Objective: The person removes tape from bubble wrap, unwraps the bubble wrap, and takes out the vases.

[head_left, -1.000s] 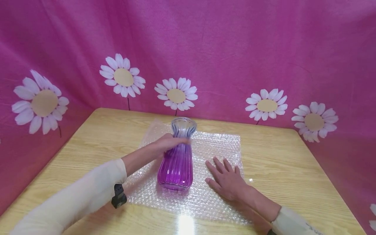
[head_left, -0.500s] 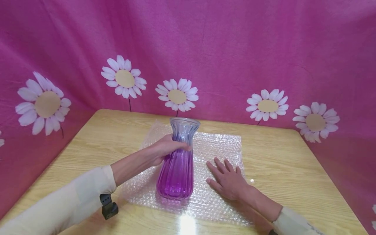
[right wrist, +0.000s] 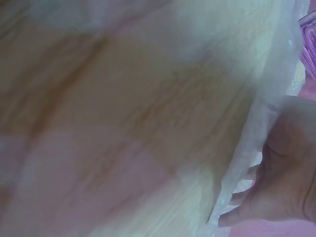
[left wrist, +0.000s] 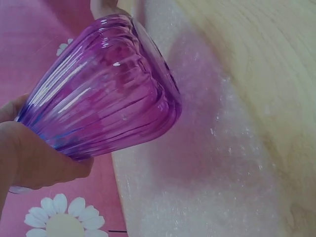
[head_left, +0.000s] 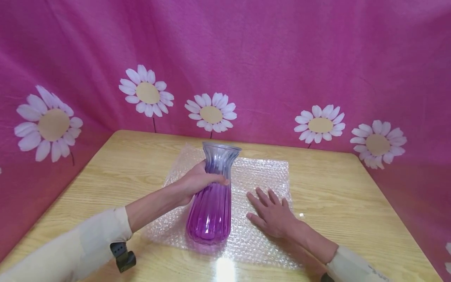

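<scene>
A ribbed glass vase, clear at the flared rim and deep purple toward its base, is in my left hand. The fingers wrap its neck, the thumb lying across the near side. In the left wrist view the vase is off the surface, with a gap and a pinkish shadow below its base. Beneath it a sheet of bubble wrap lies spread on the table. My right hand rests on the right part of that sheet, fingers straight and spread; the right wrist view shows the hand at the sheet's edge.
The light wooden table has rounded far corners. A magenta cloth with large white daisies hangs behind it and on both sides. A small white spot shows right of the sheet.
My left hand has lifted the vase, which looks larger and closer, its base lower in the head view. The left forearm has shifted left and nearer. My right hand has stayed in place.
</scene>
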`<state>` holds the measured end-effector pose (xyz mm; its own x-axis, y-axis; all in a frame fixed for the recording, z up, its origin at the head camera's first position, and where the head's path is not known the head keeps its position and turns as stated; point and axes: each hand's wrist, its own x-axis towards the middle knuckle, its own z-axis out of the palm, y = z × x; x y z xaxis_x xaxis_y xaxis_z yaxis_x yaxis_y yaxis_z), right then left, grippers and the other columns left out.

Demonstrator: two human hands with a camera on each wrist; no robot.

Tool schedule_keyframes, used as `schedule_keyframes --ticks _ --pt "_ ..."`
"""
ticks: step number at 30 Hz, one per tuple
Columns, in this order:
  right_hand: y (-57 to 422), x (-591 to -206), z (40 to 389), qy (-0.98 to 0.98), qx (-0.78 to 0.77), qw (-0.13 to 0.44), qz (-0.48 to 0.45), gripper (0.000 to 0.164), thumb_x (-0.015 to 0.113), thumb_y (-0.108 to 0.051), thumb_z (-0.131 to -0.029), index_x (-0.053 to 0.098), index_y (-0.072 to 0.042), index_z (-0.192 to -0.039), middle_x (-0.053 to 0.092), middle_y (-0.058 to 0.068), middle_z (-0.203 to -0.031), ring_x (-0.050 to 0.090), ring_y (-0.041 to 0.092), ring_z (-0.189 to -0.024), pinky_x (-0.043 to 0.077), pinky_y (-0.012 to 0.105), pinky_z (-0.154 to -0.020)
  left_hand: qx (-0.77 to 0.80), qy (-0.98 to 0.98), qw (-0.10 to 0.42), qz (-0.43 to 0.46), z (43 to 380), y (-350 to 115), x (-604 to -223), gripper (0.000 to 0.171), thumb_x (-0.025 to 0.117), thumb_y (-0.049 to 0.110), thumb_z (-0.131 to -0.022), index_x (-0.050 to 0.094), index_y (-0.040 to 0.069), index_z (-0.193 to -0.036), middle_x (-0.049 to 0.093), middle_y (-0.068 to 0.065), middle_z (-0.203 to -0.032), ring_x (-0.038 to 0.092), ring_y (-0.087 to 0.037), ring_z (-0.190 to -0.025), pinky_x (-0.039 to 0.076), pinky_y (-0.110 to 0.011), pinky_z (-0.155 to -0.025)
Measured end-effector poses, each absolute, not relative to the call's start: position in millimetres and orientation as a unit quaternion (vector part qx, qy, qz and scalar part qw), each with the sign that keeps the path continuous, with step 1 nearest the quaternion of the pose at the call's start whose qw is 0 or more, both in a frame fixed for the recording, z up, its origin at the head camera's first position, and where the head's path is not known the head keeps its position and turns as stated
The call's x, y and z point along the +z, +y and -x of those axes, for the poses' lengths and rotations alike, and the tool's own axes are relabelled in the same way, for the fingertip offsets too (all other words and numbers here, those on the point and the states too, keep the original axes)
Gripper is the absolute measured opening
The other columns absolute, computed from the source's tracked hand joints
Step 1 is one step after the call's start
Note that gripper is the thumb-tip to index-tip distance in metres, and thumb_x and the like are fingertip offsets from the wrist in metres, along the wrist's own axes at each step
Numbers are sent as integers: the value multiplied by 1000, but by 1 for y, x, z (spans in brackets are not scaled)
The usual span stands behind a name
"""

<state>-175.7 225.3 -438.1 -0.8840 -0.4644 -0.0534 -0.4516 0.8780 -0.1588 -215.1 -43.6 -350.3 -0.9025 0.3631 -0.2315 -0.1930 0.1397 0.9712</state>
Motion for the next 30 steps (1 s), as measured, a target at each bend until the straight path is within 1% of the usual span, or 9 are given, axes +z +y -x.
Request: schedule_keyframes --ticks 4,8,15,20,26,30 --pt "225 -436 176 968 -70 50 237 66 40 -51 -104 31 -13 -157 24 21 -160 22 54 -140 21 79 -101 642 742 181 -69 211 -43 -352 76 82 19 -75 43 7 -139 62 -14 -119 61 -30 -108 46 -50 -99" --pt "225 -437 176 967 -77 47 239 66 42 -51 -104 32 -13 -157 25 21 -160 23 55 -140 22 80 -100 647 741 156 -87 212 -42 -351 77 82 18 -77 40 7 -141 61 -14 -122 60 -31 -112 43 -52 -102" --pt "225 -438 177 967 -81 49 237 66 41 -52 -104 31 -14 -157 23 20 -161 21 55 -141 21 80 -100 658 737 110 -106 222 -44 -349 79 80 16 -77 39 8 -144 60 -14 -127 58 -31 -118 42 -50 -104" --pt "226 -437 177 967 -86 51 236 66 41 -51 -104 31 -13 -157 23 20 -161 21 54 -141 20 80 -101 642 756 69 -104 233 -49 -346 77 81 20 -78 41 8 -142 61 -13 -125 58 -30 -117 42 -47 -104" --pt "226 -438 178 966 -89 56 236 66 42 -51 -104 30 -14 -158 21 20 -161 19 54 -142 18 79 -102 607 787 26 -106 251 -57 -342 73 81 25 -80 43 5 -139 60 -13 -124 58 -30 -116 44 -48 -102" --pt "226 -439 178 966 -88 57 237 67 42 -52 -104 31 -14 -157 22 20 -161 19 54 -141 18 79 -101 589 802 -4 -100 263 -58 -340 72 81 28 -81 45 4 -137 61 -14 -125 58 -30 -117 45 -47 -101"
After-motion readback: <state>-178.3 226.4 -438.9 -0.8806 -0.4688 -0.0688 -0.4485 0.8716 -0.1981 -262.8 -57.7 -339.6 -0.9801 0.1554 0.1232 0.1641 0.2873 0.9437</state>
